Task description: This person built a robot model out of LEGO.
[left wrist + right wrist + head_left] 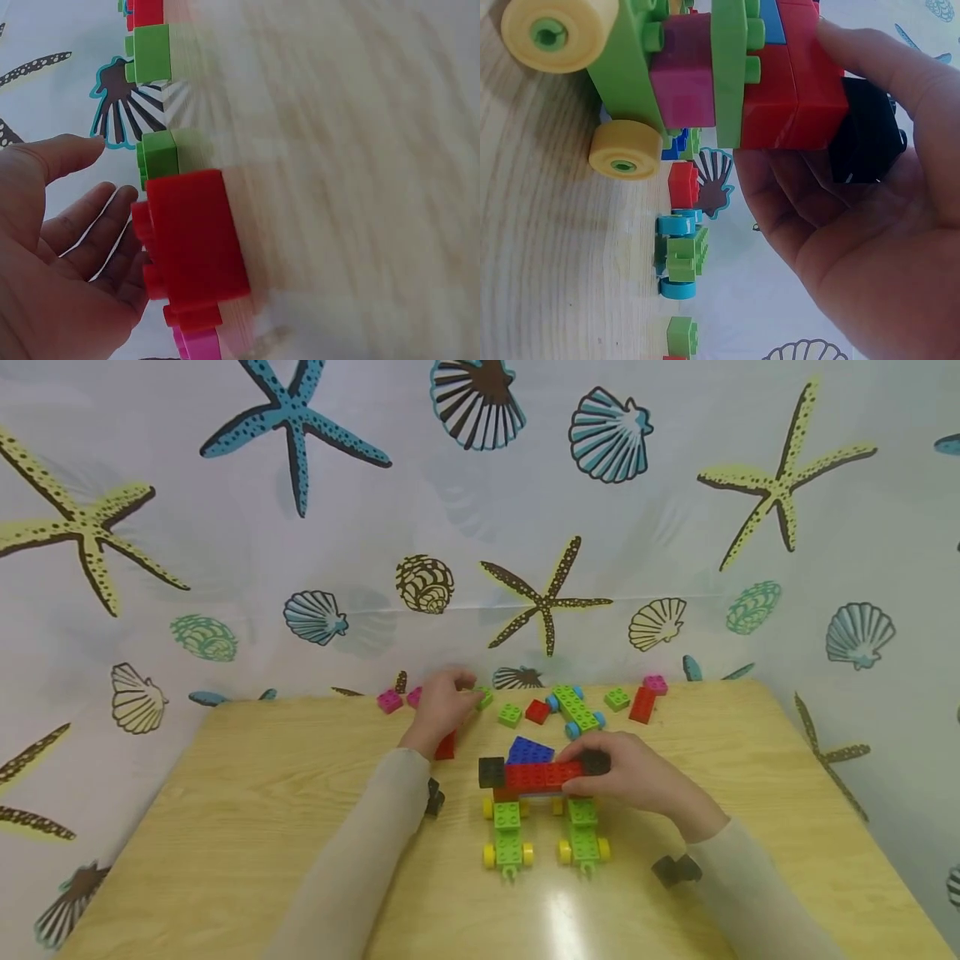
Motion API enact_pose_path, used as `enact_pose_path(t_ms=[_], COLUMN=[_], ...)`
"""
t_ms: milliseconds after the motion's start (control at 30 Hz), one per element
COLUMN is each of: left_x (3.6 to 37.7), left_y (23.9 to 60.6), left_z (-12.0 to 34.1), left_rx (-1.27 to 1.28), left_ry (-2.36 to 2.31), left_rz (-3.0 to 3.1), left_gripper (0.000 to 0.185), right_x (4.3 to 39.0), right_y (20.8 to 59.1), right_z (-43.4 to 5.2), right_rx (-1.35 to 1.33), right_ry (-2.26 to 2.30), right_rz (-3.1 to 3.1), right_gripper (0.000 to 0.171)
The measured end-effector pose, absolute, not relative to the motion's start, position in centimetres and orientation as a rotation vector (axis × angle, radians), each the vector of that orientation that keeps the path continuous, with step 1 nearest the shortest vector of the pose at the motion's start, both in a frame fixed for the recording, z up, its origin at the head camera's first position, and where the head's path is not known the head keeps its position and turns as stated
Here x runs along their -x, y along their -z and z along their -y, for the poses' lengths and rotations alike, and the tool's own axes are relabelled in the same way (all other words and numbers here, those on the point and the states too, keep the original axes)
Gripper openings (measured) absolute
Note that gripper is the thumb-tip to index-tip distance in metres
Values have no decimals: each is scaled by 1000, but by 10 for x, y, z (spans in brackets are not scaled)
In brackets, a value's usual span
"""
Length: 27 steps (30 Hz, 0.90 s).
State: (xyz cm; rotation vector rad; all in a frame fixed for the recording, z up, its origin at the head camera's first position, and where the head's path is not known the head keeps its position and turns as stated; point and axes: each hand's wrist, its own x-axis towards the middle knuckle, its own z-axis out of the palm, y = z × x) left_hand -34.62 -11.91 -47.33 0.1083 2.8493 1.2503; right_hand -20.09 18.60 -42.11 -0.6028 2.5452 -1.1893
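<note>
My left hand (444, 706) reaches to the back of the table, beside a small green brick (483, 697). In the left wrist view its thumb and fingers are spread, with nothing between them, near a green brick (159, 156) and a larger red brick (196, 240). My right hand (626, 774) grips the right end of a red brick beam (543, 775), thumb on the front and fingers behind. Black bricks (492, 772) cap the beam's ends. It sits on two green wheeled bases (507, 835) with yellow wheels; a magenta brick (682, 71) shows between green bricks.
Behind the build lie blue bricks (529, 750). A green car base with blue wheels (573, 710), a red brick (642, 705) and pink bricks (389, 701) line the back edge. Black pieces lie beside the left sleeve (433, 798) and near the right forearm (677, 871). A patterned curtain (360, 552) hangs behind.
</note>
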Motion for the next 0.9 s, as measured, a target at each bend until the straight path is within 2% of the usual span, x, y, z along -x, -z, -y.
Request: enact_pose_path(t_ms=[267,500,900], left_x=[375,349,343], left_y=[509,478,476], left_z=[122,113,108], left_rx=[-31,-16,-10], left_ry=[-976,-933,-811], left_rz=[-2988,-2981,-2987], left_gripper=[45,40,36], right_x=[199,201,200], right_y=[422,422,423], right_z=[-185,-185,-186], right_rx=[609,600,617], right_ry=[1199,1178,1167], right_rz=[-2533,-2556,-2561], right_gripper=[28,27,28])
